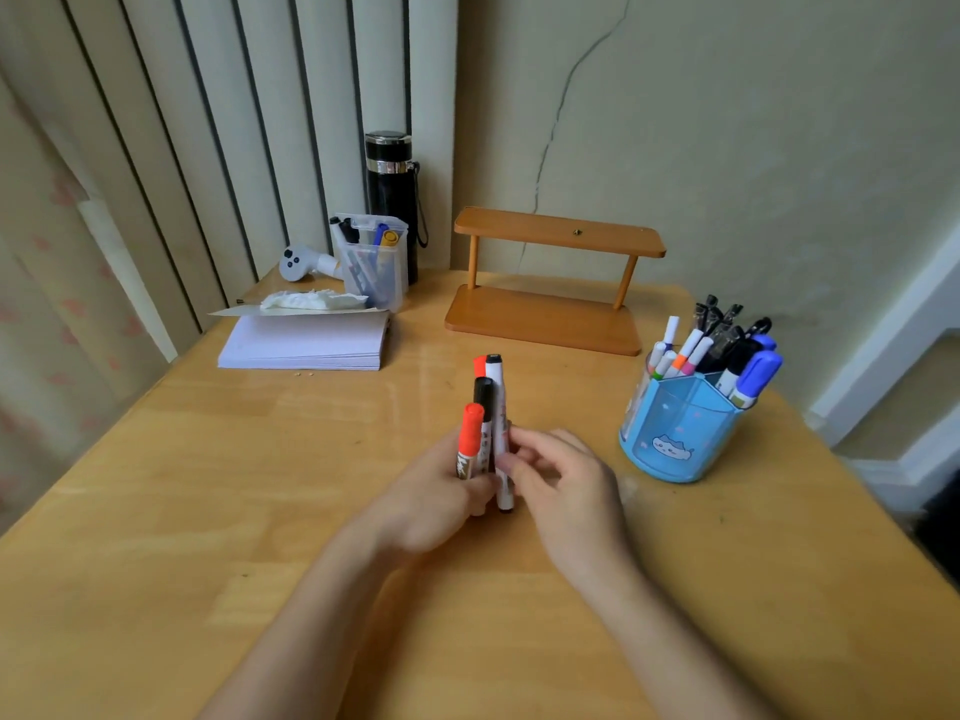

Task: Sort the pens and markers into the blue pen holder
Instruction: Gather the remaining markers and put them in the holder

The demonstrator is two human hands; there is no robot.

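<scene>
Both hands — left point(441, 491), right point(558, 480) — closed around upright markers point(485, 433), blue pen holder point(680, 433) nearby

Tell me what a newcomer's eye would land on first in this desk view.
First, the bundle of markers with red and black caps, held upright at the centre of the wooden desk by the left hand, with the right hand touching it. Next, the blue pen holder at right, already crowded with pens. Behind stands an empty wooden shelf against the wall.

A wooden desk point(208, 511) meets a cracked beige wall point(727, 122) beside vertical blinds point(234, 122).
</scene>
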